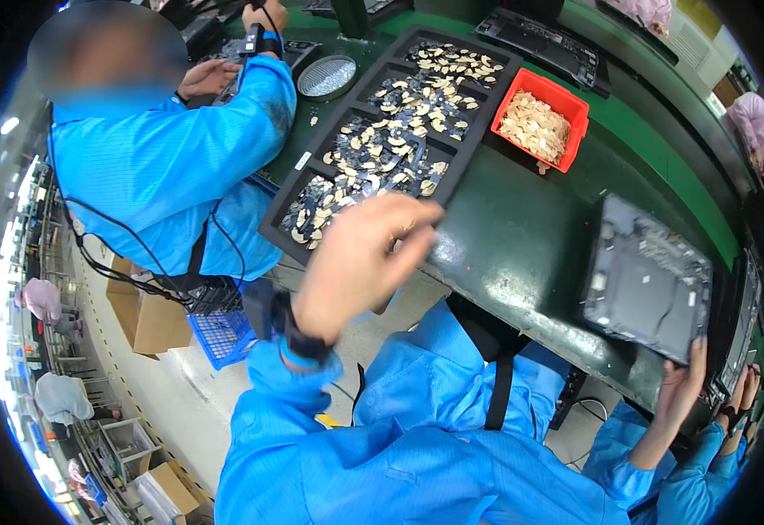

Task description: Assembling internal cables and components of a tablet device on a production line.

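The left hand (pixel 360 262) is up over the near end of the long black tray (pixel 465 166), blurred in motion, fingers loosely curled toward the thumb. Whether a small part sits pinched between them cannot be told; the blur hides it. The tray's compartments hold heaps of small tan and dark parts (pixel 373 153), and the hand hangs right above the nearest heap.

Over on the other side, the right hand (pixel 683 385) grips the lower edge of a dark panel (pixel 648 276), fingers wrapped up around its rim, tilting it on the green bench (pixel 522 236). The panel stands well apart from the tray, with bare bench between.

The step looks like picking: one hand at the parts, the other keeping the panel ready. By that reading, the next move calls for a clean pinch on a single piece out of a tangled heap, then a carry across the bench to the panel without dropping it.

Around them: a red bin (pixel 579 109) of pale parts sits just beside the tray's far end, and a round metal dish (pixel 327 77) lies on its other side. A co-worker in a blue coat (pixel 172 157) leans in at the left, close to the tray's corner, with a hand (pixel 207 77) at the bench. That sleeve crowds the tray's left side. Another person's hand (pixel 745 389) shows just beside the right one at the panel's edge, so space there is tight too.
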Action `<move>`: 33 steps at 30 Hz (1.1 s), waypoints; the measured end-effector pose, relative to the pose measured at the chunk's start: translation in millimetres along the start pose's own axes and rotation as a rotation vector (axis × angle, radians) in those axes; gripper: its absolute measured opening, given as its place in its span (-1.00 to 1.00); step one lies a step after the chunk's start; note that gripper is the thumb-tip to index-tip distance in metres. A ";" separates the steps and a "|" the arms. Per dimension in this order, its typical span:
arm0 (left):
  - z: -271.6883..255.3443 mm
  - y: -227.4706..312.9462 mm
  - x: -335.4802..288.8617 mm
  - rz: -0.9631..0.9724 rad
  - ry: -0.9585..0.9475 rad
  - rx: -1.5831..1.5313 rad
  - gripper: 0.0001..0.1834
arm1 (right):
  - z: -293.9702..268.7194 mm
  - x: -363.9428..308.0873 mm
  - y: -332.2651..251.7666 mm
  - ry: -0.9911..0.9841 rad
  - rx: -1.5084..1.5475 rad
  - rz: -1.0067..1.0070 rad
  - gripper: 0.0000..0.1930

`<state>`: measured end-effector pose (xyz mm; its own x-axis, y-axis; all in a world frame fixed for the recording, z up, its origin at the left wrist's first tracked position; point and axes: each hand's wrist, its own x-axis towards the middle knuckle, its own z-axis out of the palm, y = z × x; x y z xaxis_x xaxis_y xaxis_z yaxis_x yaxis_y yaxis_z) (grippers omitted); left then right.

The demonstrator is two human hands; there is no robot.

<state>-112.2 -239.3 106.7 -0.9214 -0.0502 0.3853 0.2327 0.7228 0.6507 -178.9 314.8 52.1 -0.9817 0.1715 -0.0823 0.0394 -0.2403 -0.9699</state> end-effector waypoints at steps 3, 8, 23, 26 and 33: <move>-25.2 -44.2 12.6 -0.027 0.032 0.294 -0.64 | 12.5 -11.4 41.2 0.043 -0.133 -0.021 -0.41; -35.3 -67.1 24.7 -0.090 -0.058 0.373 -0.62 | 13.8 1.8 47.3 0.004 -0.538 -0.181 -0.47; -14.3 -93.7 52.0 0.007 -0.152 0.338 -0.82 | 32.7 -30.0 52.6 0.173 -0.545 -0.275 -0.49; -15.9 -90.8 56.7 -0.007 -0.179 0.324 -0.84 | 45.2 -57.6 42.3 0.292 -0.619 -0.304 -0.46; -36.7 -64.5 49.7 -0.071 0.119 0.072 -0.88 | 73.4 -126.7 18.7 0.542 -0.708 -0.461 -0.52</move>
<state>-161.6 -313.8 107.9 -0.8904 -0.1807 0.4177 0.1419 0.7618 0.6321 -67.4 218.4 61.2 -0.7184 0.5592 0.4137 -0.0490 0.5526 -0.8320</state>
